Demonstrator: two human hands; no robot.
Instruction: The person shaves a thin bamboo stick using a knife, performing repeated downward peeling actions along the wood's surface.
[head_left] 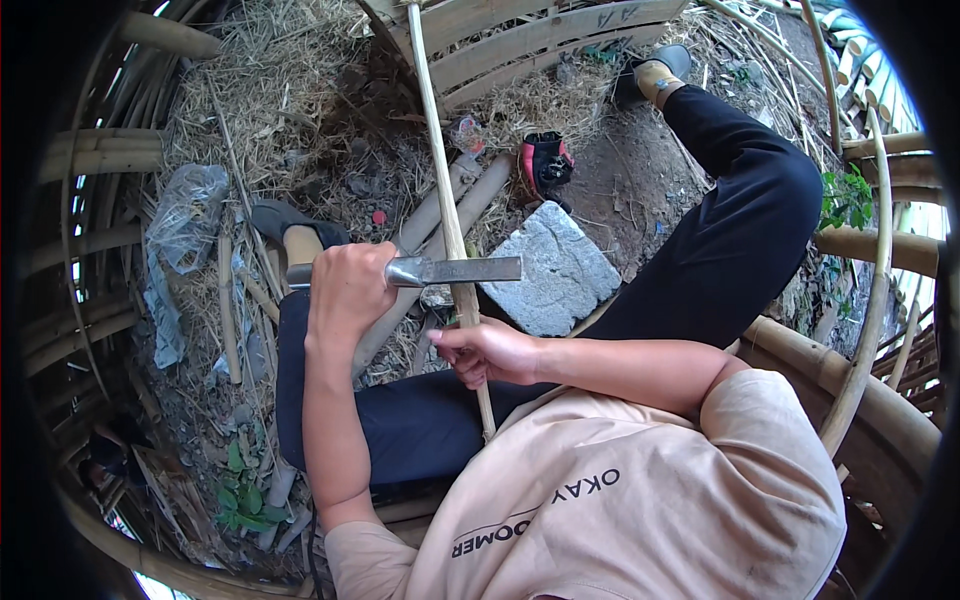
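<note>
My left hand (350, 285) is closed around the grip of a square-ended metal blade (472, 269). The blade is flat and grey, with a rounded metal collar by my fist, and it lies crosswise over a long pale wooden stick (441, 160). Below the blade, my right hand (490, 350) has its fingers curled around the same stick. The stick's lower end rests against my shirt near the waist, and it runs up past the top of the view. Most of the blade's grip is hidden in my fist.
A rough grey stone block (553, 268) sits between my legs, beside thick poles (415, 240) on the ground. Further off lies a black and red glove-like item (546, 165). Wooden slats (540, 45) stand at the far side; a clear plastic bag (187, 217) lies left.
</note>
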